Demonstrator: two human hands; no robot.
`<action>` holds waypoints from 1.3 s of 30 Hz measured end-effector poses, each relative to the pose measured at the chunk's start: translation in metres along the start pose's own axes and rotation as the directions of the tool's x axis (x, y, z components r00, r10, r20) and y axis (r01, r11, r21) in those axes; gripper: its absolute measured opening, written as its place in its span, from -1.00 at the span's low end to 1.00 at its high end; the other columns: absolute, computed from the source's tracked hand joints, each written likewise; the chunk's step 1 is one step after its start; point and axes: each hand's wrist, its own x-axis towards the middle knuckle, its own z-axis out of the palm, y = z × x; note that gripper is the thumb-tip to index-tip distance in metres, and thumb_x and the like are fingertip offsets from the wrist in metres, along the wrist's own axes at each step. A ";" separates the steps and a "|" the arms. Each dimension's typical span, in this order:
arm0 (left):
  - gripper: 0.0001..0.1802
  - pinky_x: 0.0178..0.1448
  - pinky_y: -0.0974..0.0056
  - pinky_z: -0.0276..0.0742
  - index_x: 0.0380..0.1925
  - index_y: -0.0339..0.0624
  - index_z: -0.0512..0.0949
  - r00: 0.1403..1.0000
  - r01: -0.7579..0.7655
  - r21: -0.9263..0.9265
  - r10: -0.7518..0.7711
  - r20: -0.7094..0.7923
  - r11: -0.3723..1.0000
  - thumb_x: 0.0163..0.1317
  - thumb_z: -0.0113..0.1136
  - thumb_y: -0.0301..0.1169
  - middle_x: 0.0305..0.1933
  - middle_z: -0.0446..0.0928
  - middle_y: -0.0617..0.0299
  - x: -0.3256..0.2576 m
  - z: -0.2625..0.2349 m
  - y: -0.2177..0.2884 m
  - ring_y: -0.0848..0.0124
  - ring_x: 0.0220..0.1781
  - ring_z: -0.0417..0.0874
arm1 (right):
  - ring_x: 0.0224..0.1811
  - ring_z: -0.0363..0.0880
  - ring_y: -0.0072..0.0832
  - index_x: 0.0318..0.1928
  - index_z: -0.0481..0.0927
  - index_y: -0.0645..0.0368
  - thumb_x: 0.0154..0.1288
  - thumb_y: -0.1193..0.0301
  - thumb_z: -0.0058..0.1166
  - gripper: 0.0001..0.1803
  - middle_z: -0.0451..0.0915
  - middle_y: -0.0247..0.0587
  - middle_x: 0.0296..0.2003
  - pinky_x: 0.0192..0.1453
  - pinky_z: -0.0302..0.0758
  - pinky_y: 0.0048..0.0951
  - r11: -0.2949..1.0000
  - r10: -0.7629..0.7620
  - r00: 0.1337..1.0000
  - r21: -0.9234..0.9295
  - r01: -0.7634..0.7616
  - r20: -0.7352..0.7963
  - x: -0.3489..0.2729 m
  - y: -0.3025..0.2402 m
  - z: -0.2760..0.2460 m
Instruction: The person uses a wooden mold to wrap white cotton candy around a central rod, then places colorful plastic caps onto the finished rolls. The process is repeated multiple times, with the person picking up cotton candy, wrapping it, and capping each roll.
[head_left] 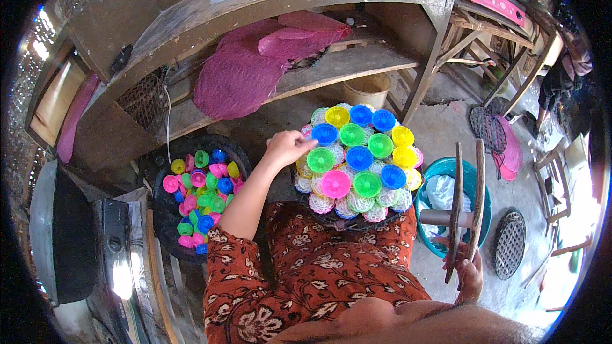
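A mound of small ribbed plastic cups in blue, green, yellow and pink, with string-wrapped ones below, rests on a dark round tray (344, 221) at my lap. My left hand (288, 150) is closed in a pinch at the rim of a blue plastic cup (324, 135) on the mound's left side. Off to the right, my right hand (470, 275) grips the lower end of a pair of wooden sticks (477, 204). A grey cylinder (440, 218) lies across these sticks. Fingers of the right hand are partly hidden behind them.
At left, a black basin (164, 235) holds loose coloured cups. A teal tub (487, 216) with white material stands under the sticks. Ahead is a wooden bench (357, 68) with pink mesh sacks (245, 79) and a beige bucket (368, 91). A pink stove (491, 0) stands far right.
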 end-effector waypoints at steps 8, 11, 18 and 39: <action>-0.29 -0.03 -0.04 0.38 -0.44 -0.11 0.63 0.987 0.156 0.059 -0.153 -0.048 0.986 0.13 -0.14 0.33 -0.34 0.63 0.07 0.033 0.014 -0.001 0.05 -0.15 0.61 | -0.27 0.61 -0.19 0.14 0.17 0.49 -0.08 0.15 0.32 -0.09 0.47 0.21 -0.05 -0.32 0.63 -0.23 0.998 -0.064 0.998 -0.016 0.064 0.006 -0.003 -0.005 0.012; -0.30 -0.05 -0.06 0.35 -0.45 -0.09 0.63 0.991 0.121 0.071 -0.117 -0.059 0.990 0.14 -0.15 0.32 -0.34 0.63 0.07 0.032 0.017 -0.002 0.06 -0.15 0.62 | -0.27 0.61 -0.18 0.12 0.19 0.52 -0.07 0.14 0.30 -0.10 0.46 0.24 -0.04 -0.33 0.63 -0.24 0.997 -0.074 0.997 -0.018 0.074 0.028 -0.003 -0.006 0.016; -0.21 0.06 0.09 0.34 -0.11 -0.12 0.55 0.971 -0.150 -0.369 0.067 -0.229 0.917 0.13 -0.19 0.38 -0.09 0.58 0.04 0.022 -0.021 0.047 0.23 -0.12 0.60 | -0.24 0.60 -0.14 0.16 0.16 0.48 0.05 -0.04 0.22 -0.06 0.41 0.33 0.01 -0.30 0.61 -0.19 0.994 -0.094 0.955 0.085 0.073 0.280 0.024 -0.030 0.039; 0.12 0.38 -0.37 -0.38 0.34 0.04 0.08 0.672 -0.739 0.178 0.691 0.266 0.650 -0.24 0.35 0.15 0.23 0.28 0.15 -0.067 0.011 0.013 0.17 0.36 0.16 | -0.35 0.56 -0.18 -0.18 0.23 0.08 0.20 -0.08 0.05 -0.47 0.37 0.18 -0.01 -0.52 0.57 -0.31 0.968 -0.251 0.865 0.139 0.211 0.435 0.092 -0.051 0.134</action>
